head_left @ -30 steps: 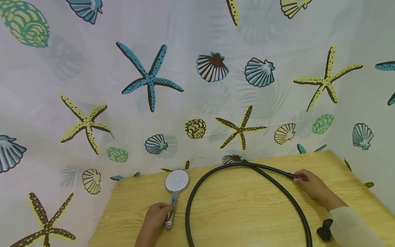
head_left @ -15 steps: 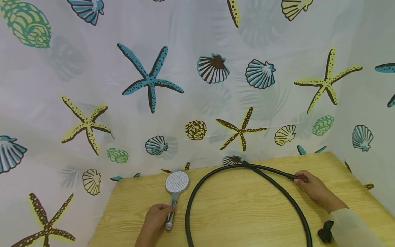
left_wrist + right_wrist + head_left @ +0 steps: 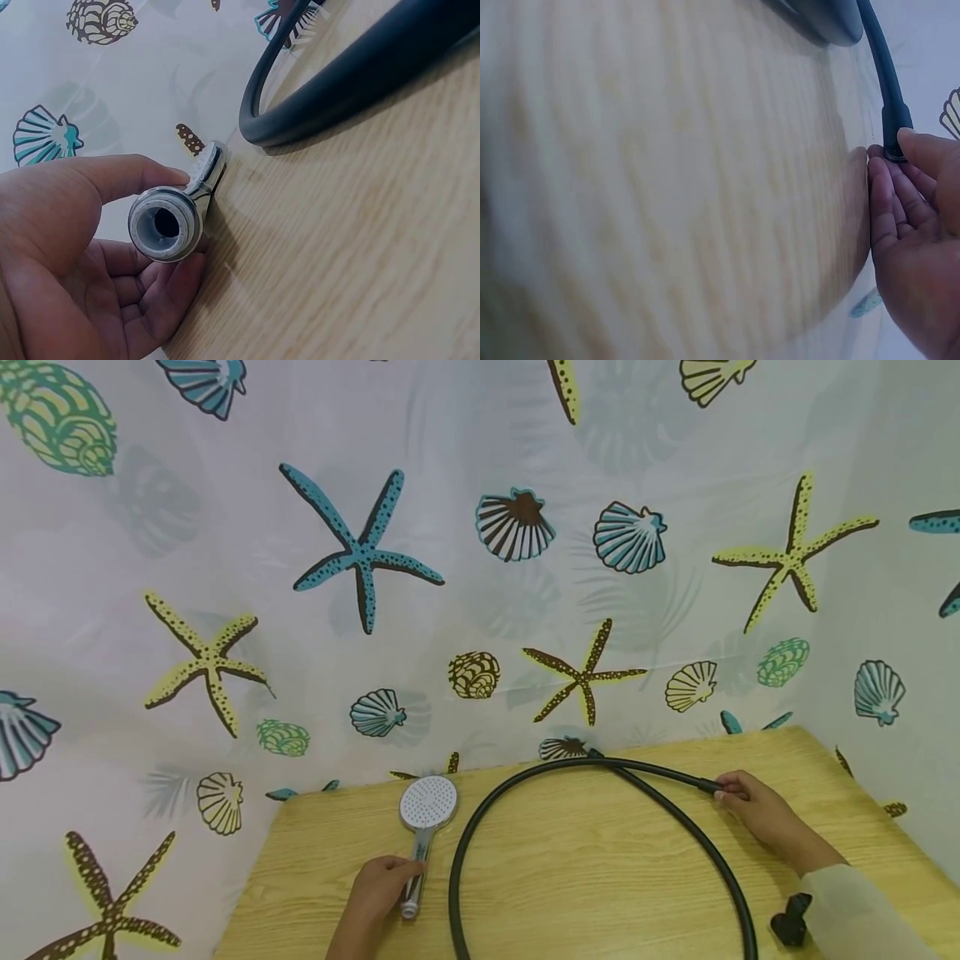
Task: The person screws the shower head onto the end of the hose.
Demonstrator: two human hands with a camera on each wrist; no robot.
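Two hands are at work in my head view, each with a part in its grip. The left hand is closed round the handle of the shower head, thumb on one side and curled fingers on the other; its spray face is up, and I cannot tell whether it rests on the table or sits just above it. My left wrist view looks straight into the handle's open end. The right hand pinches the hose end between thumb and fingertips, well apart from the handle. The black hose loops between the hands and runs out of my view at the bottom. A black bracket sits beside the right sleeve, untouched by either hand.

I judge the step in hand to be holding both parts ready, with nothing joined. The next move, I think, calls for lifting the hose end towards the handle's open end and lining them up squarely; the springy loop could pull it askew.
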